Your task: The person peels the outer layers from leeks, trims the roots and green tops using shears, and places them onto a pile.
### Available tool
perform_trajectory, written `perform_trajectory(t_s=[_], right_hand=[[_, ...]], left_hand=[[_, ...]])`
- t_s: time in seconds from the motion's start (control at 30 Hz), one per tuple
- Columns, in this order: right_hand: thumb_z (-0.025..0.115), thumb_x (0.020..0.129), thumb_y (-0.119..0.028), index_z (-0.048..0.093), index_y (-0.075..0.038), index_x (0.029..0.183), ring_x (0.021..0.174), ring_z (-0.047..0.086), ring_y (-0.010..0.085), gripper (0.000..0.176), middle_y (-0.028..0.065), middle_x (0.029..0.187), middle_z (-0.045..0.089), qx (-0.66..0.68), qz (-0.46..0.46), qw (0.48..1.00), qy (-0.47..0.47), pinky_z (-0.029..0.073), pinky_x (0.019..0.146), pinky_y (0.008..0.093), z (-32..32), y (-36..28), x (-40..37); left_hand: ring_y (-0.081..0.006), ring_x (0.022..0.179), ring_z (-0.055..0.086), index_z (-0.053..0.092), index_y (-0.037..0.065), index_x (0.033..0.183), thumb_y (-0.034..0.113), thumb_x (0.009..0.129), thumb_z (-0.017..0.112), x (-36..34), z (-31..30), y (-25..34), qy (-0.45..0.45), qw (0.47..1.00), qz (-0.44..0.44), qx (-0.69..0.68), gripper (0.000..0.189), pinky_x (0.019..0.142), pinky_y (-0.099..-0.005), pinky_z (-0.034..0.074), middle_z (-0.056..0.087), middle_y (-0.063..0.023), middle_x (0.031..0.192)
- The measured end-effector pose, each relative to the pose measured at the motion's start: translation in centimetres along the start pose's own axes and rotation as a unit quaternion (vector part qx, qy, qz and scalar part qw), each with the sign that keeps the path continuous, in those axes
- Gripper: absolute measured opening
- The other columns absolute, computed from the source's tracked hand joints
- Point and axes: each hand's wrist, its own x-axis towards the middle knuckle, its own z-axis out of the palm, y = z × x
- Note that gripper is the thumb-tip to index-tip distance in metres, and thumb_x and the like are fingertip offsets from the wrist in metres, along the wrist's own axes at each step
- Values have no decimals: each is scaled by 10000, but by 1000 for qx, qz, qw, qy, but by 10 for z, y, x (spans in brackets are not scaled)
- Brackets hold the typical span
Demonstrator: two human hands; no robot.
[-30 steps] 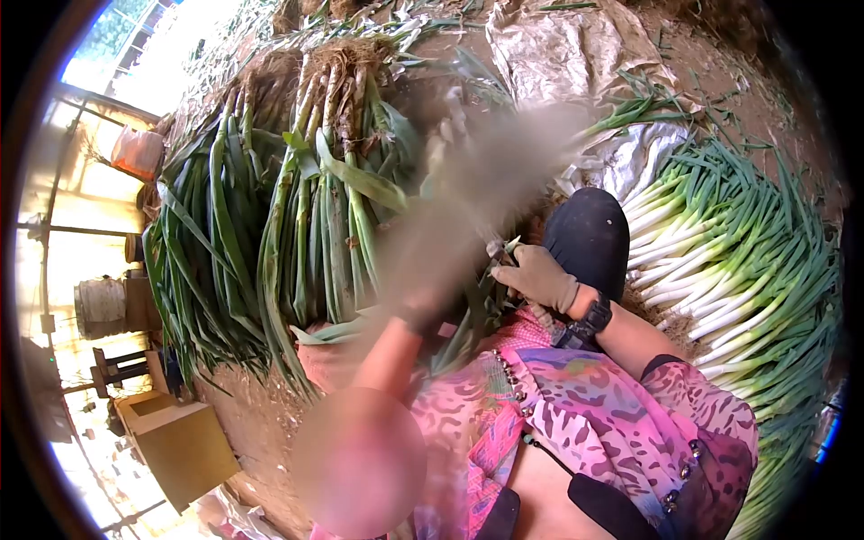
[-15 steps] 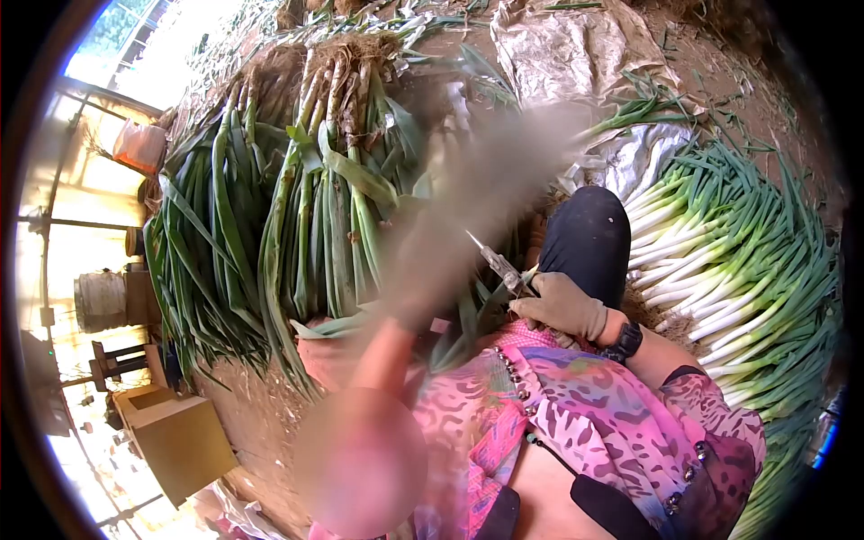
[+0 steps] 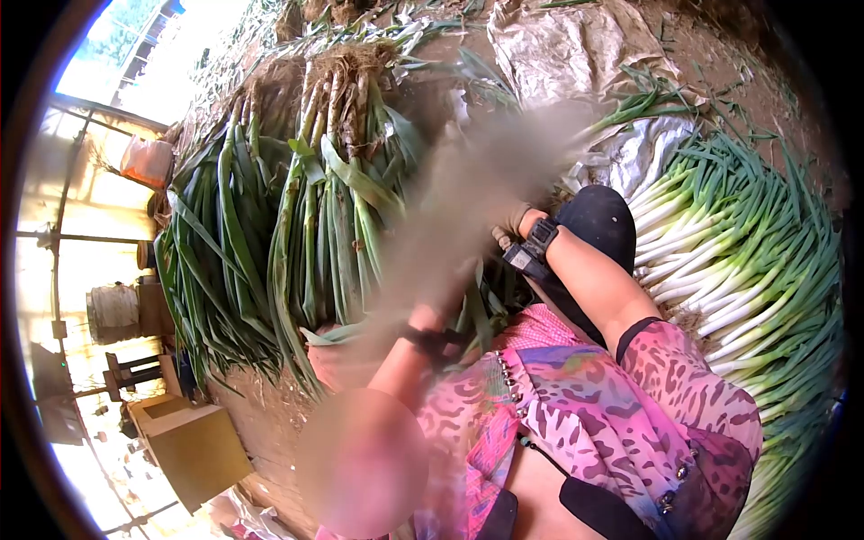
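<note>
A blurred smear over the middle of the view hides most of both hands. My left hand (image 3: pixel 445 286) reaches up into the smear from the lower left, a dark band at its wrist; its fingers cannot be made out. My gloved right hand (image 3: pixel 513 219), with a black watch above it, is beside the left one, and its fingertips are lost in the blur. Out of its underside comes the handle of an air blow gun (image 3: pixel 524 260), its nozzle hidden. Unpeeled long green onions (image 3: pixel 333 216), roots still on, lie in a thick heap at the left.
Peeled long green onions (image 3: pixel 720 270) with white stems lie in a long row at the right. Beyond my dark-clad knee (image 3: pixel 605 216) are crumpled pale sacks (image 3: pixel 576 54) on the soil. A cardboard box (image 3: pixel 193 450) stands at the lower left.
My right hand has moved up and to the left, towards my left hand, with the blow gun. The nozzle, visible before, is now hidden. My left forearm has shifted slightly up and right.
</note>
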Motion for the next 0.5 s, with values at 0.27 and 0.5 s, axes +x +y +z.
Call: perform_trajectory(t_s=[0.27, 0.5], right_hand=[[657, 891, -285, 659, 57, 980, 608, 667, 166, 353, 96, 760, 677, 185, 117, 970, -101, 520, 520, 313, -33, -62, -125], [649, 930, -252, 624, 42, 985, 629, 679, 147, 300, 74, 791, 669, 180, 135, 961, -159, 528, 555, 280, -42, -75, -161]], left_hand=[[-131, 954, 655, 544, 6, 1357, 154, 1009, 576, 18, -6, -44, -70, 923, 50, -376, 380, 869, -259, 541, 674, -64, 1094], [-95, 914, 608, 531, 92, 1381, 211, 1039, 514, 19, 0, -64, -122, 892, -4, -435, 362, 814, -246, 524, 621, -16, 1076]])
